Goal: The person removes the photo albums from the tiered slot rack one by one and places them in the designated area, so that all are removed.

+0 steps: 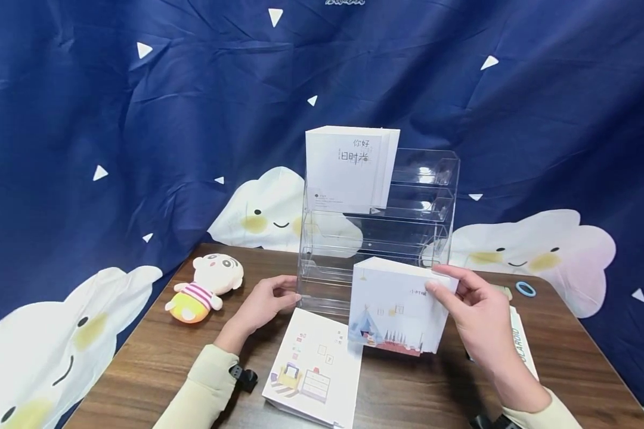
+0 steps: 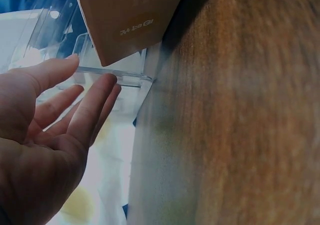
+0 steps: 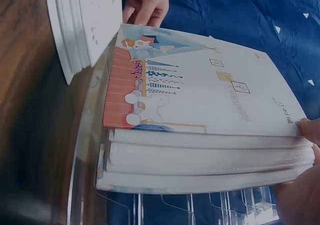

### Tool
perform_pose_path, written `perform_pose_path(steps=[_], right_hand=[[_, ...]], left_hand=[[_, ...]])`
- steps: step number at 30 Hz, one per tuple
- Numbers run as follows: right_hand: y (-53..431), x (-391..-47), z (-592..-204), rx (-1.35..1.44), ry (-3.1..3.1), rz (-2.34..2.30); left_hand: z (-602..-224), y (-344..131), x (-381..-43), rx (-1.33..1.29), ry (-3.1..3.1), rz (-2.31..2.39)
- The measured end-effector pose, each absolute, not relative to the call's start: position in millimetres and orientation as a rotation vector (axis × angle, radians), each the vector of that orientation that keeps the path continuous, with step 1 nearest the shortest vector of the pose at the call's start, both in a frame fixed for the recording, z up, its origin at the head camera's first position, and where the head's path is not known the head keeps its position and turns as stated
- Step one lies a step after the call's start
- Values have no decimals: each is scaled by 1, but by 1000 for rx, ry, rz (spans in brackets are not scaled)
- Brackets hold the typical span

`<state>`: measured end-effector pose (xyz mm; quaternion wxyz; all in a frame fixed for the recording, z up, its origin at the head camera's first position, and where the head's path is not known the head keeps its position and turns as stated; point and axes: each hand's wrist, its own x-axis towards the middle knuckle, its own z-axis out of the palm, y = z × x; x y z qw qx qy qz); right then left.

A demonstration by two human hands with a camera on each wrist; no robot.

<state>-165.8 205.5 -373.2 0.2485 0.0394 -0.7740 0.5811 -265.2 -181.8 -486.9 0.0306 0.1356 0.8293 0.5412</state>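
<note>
Near the far edge of the bench [image 1: 574,351], the fingers of the left hand [image 1: 263,305] extend loosely beside a tiered clear-plastic rack [image 1: 386,235] while the right hand [image 1: 477,310] pinches a thick white illustrated book [image 1: 394,310].

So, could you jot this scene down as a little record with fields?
Right hand: pinches white tent-illustrated books by one edge
Left hand: relaxed fingers at lower left of clear plastic tiered rack
Upper rack: white black-lettered books
In front: white furniture-illustrated books on dark brown wooden table
Table left: plush doll, striped pink-and-white top
Table right: blue ring
</note>
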Motion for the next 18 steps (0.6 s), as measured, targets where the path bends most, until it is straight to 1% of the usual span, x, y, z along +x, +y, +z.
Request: perform_pose_path(steps=[18], right_hand=[[226,-142,-402,42,-2269,1484]], left_hand=[[-489,-184,-266,427,2532,1676]])
